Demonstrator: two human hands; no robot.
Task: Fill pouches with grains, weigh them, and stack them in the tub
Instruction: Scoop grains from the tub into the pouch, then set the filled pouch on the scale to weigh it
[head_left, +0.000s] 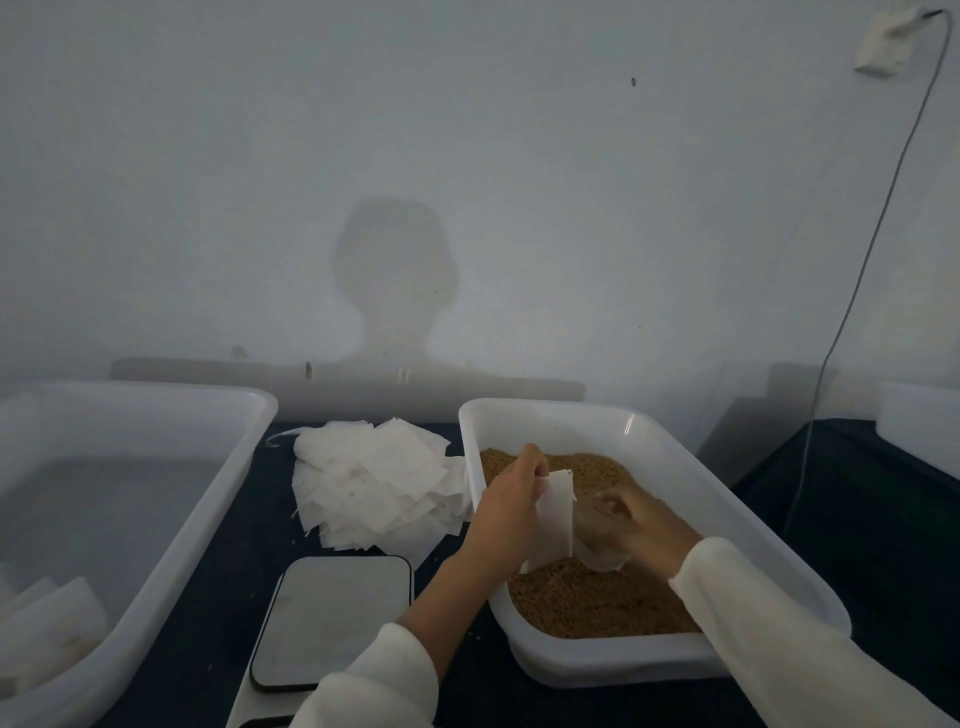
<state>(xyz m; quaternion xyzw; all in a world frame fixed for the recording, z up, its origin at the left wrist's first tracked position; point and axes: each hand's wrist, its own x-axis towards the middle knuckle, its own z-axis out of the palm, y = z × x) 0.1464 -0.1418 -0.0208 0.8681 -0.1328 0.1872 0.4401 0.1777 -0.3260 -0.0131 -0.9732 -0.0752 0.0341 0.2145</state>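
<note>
A white tub (701, 499) on the right holds brown grains (587, 603). Over the grains my left hand (511, 499) pinches the top edge of a white pouch (556, 519), which hangs upright. My right hand (639, 525) is beside the pouch, blurred, its fingers curled round a clear scoop (602, 556) that touches the grains. A heap of empty white pouches (374, 483) lies on the dark table between the tubs. A flat scale (332, 618) sits in front of the heap with nothing on it. The large white tub (223, 499) on the left holds a few filled pouches (47, 623) in its near corner.
A grey cable (852, 291) hangs down the wall from a white plug (883, 47) at the top right. Another white container (919, 426) stands at the far right edge. The wall rises directly behind the table.
</note>
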